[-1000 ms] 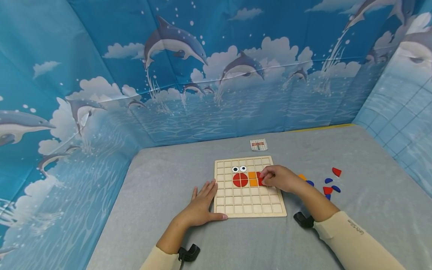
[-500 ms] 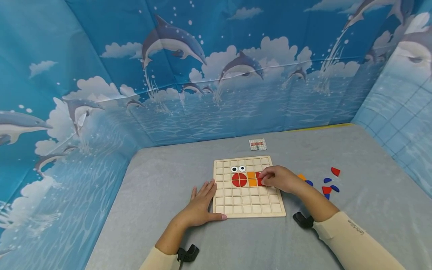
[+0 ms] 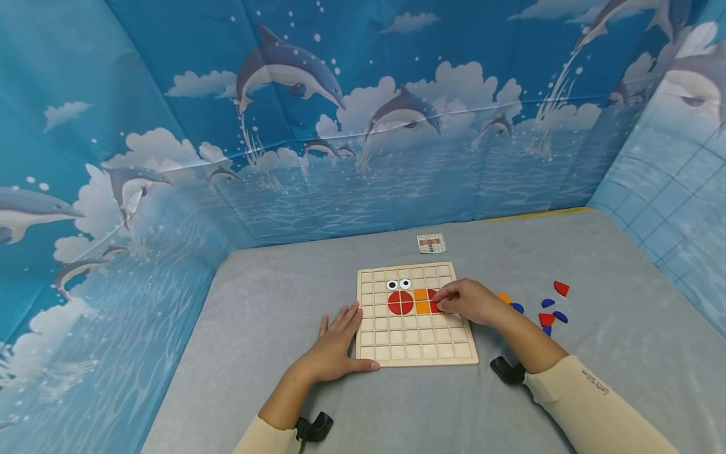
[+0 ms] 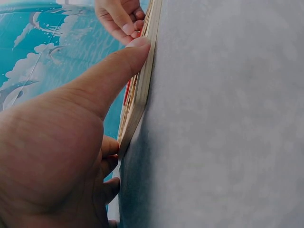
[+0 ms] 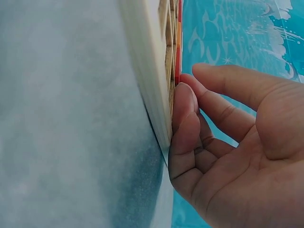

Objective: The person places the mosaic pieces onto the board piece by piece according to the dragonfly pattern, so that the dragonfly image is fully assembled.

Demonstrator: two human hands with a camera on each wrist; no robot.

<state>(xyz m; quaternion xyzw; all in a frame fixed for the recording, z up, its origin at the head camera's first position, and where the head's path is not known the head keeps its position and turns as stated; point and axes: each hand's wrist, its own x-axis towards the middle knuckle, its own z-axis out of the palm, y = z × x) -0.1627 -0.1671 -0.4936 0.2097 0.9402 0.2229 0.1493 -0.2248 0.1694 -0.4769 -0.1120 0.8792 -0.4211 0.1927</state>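
Observation:
A square wooden grid board (image 3: 416,337) lies on the grey cloth. Two eye pieces (image 3: 399,284), a red circle (image 3: 400,302) made of quarter pieces and orange squares (image 3: 421,301) sit in its cells. My left hand (image 3: 331,356) lies against the board's left side, fingers spread along the edge, thumb (image 4: 137,47) on the front left corner. At the right end of the row, my right hand (image 3: 465,299) touches a red piece (image 3: 433,302), partly hidden by the fingers. In the right wrist view an index fingertip (image 5: 185,80) meets the red piece while the thumb stands apart.
Loose red (image 3: 561,288), blue (image 3: 560,317) and orange (image 3: 503,297) pieces lie right of the board, some near my right forearm. A small pattern card (image 3: 431,243) lies behind the board. Dolphin-printed curtains (image 3: 317,189) border the table at the back and sides.
The whole head view has shifted slightly to the left. Both hands keep their places on the board, and the right fingers remain at the red piece.

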